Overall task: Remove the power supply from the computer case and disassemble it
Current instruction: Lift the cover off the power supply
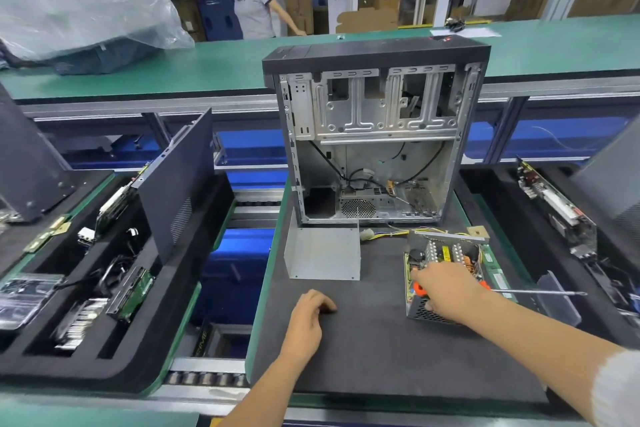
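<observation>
**Right grip on the screwdriver, power supply out on the mat**

Right hand (446, 291) is clamped around a screwdriver (526, 292), its orange handle showing at both sides of the fist and the steel shaft pointing off to the right. That hand rests over the opened power supply (445, 262), whose circuit board, coils and heat sinks are exposed from above. The power supply sits on the dark foam mat (363, 340) at the right, just near of the computer case, with its perforated side facing the near edge. A bundle of yellow and black wires (398, 235) runs from it leftward to a white plug.

Left hand (310, 317) lies on the mat with fingers loosely curled and nothing in its grip, well apart from the power supply.

Left of the power supply, a bent grey metal cover (323, 253) stands on the mat, touching or just short of the case's near edge; which one I cannot tell. The computer case (375, 135) stands upright at the far end of the mat, side panel off, with bare drive bays above and loose black cables below.

Along the right edge of the mat lies a green memory stick (495, 270). On the left, a foam tray (114, 270) holds a black side panel (180, 184) propped upright and assorted parts. Beyond the green worktop (225, 62), a person in a white shirt stands among cartons.
</observation>
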Demonstrator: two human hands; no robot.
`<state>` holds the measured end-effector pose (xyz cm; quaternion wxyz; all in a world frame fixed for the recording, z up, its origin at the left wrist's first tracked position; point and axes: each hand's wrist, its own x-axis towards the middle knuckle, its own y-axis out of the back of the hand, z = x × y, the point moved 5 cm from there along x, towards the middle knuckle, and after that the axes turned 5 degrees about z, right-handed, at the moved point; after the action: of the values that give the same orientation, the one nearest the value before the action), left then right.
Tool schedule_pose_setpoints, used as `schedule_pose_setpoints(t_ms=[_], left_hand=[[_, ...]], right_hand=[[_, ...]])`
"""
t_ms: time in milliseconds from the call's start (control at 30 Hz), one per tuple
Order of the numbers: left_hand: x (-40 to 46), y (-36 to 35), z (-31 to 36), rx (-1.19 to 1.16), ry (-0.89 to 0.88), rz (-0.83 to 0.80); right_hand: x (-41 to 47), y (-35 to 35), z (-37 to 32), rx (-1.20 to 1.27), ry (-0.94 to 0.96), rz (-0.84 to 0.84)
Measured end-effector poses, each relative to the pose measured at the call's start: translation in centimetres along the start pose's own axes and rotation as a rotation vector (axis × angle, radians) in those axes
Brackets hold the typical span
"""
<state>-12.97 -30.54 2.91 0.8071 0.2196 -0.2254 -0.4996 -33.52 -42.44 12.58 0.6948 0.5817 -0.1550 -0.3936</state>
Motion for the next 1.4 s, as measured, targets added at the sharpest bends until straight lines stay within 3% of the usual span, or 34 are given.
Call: schedule_pose_setpoints(t_ms=[533, 1033, 1400], left_hand=[[-0.21, 0.18, 0.37, -0.150, 0.028, -0.019], [-0.22, 0.19, 0.25, -0.112, -0.024, -0.022], [-0.15, -0.57, -0.51, -0.008, -0.064, -0.055]], right_hand=[[-0.09, -0.37, 0.11, 0.013, -0.019, 0.025], [-0.08, -0.28, -0.04, -0.030, -0.021, -0.019], [-0.59, -0.63, 0.26, 0.032, -0.001, 0.047]])
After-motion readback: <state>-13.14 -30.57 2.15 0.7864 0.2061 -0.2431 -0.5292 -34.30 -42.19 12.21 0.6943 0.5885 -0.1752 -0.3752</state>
